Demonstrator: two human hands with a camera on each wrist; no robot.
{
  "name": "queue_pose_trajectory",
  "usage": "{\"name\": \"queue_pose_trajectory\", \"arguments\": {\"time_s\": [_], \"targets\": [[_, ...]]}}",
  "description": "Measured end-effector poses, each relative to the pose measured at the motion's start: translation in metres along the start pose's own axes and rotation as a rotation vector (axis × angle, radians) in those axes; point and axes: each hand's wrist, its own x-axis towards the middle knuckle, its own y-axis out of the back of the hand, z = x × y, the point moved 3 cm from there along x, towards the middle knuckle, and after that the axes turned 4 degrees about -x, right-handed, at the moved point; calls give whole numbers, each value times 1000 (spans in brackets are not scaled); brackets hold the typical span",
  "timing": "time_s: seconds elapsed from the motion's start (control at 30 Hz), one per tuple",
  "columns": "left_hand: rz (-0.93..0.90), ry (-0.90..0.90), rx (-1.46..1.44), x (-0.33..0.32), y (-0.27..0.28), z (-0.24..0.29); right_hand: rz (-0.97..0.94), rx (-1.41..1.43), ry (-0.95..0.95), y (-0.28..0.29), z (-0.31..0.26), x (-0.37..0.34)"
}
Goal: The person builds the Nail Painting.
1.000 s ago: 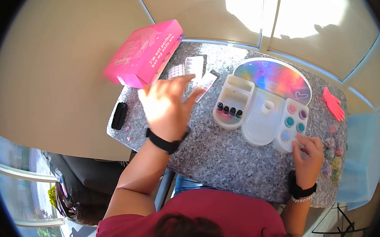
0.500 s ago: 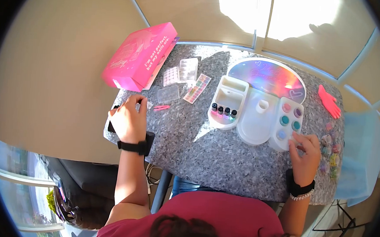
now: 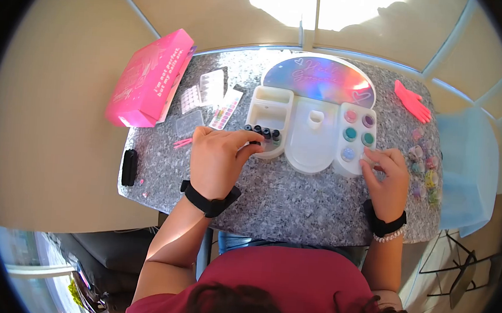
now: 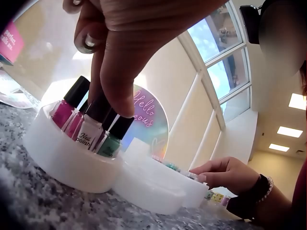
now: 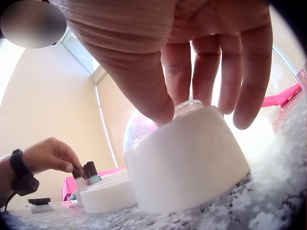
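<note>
My left hand [image 3: 216, 160] pinches the black cap of a pale nail polish bottle [image 4: 88, 132] between thumb and finger. That bottle stands among several pink and green ones in the front of the white organizer's left section [image 3: 271, 152]. At the right section [image 3: 352, 167], my right hand [image 3: 386, 176] holds a small clear pot [image 5: 188, 107] between thumb and fingers, at the front right. Beside it sit pots with pink, purple, teal and light blue contents. The rainbow backboard [image 3: 320, 79] rises behind the organizer.
On the left lie a pink box [image 3: 148, 82], clear cases, a sticker sheet [image 3: 226, 109], pink tweezers [image 3: 182, 143] and a black object [image 3: 129, 168]. Pink gloves [image 3: 412, 102] and several small colourful pots [image 3: 431, 179] lie at the right.
My left hand has moved right from the table's left side to the polish bottles and now grips a cap. My right hand stays at the right section. The head view has shifted.
</note>
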Motion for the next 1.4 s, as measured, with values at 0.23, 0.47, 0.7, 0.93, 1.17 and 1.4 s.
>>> {"name": "queue_pose_trajectory", "arguments": {"time_s": [0.23,0.47,0.7,0.93,1.17,1.4], "targets": [[117,-72,38,0,-6,5,-22,-3,-14,2,0,1],[205,297,240,-30,39,-77,-22,5,-12,-2,3,0],[-5,467,376,-73,39,-139,-56,-4,-33,0,1,0],[-47,302,260,-55,24,-149,-28,5,-32,1,-2,0],[-64,280,-132,-26,31,-53,-30,13,-28,1,0,0],[4,-118,-300,-9,2,2,-41,-2,-38,3,-2,1]]}}
